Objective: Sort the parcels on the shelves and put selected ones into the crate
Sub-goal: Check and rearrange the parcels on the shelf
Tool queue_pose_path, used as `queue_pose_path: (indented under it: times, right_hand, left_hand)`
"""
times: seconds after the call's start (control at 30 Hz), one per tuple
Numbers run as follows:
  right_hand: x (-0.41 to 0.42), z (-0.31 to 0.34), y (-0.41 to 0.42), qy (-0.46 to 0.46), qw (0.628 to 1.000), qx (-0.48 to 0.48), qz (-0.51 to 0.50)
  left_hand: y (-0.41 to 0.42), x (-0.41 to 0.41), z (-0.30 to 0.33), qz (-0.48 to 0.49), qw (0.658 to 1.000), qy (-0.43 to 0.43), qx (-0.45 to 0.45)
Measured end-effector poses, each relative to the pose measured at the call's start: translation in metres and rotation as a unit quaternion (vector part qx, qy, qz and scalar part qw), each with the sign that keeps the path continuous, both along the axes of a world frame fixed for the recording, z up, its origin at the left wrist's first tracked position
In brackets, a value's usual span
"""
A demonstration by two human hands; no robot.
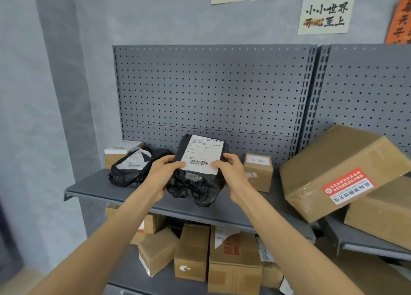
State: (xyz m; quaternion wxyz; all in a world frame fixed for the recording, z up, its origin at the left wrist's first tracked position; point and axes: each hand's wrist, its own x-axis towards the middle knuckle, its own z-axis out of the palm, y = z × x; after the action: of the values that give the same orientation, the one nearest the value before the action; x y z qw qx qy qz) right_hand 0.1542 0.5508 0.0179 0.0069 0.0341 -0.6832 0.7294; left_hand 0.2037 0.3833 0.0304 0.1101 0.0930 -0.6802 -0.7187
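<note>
A black plastic parcel with a white shipping label is held upright over the grey top shelf. My left hand grips its left side, thumb on the label's lower corner. My right hand grips the right side, thumb on the label's bottom edge. A second black bag parcel lies on the shelf to the left, with a small white-topped box behind it. No crate is in view.
A small brown box stands right of my hands. Large cardboard boxes lean on the neighbouring shelf at right. Several brown boxes fill the lower shelf. A perforated grey back panel rises behind.
</note>
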Motion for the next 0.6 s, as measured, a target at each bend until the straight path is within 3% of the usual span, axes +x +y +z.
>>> queue_pose_path:
  times: [0.37, 0.47, 0.6]
  right_hand:
    - [-0.070, -0.026, -0.073, -0.040, 0.997, 0.050, -0.035]
    - [-0.085, -0.030, -0.085, -0.046, 0.996, 0.060, -0.048]
    - [-0.097, -0.036, -0.091, -0.051, 0.991, 0.110, -0.057]
  left_hand:
    - [-0.066, -0.082, -0.017, -0.006, 0.991, -0.066, -0.114]
    - [-0.075, -0.106, -0.019, 0.015, 0.976, -0.057, -0.211]
    - [-0.082, -0.129, -0.031, 0.043, 0.930, -0.061, -0.360]
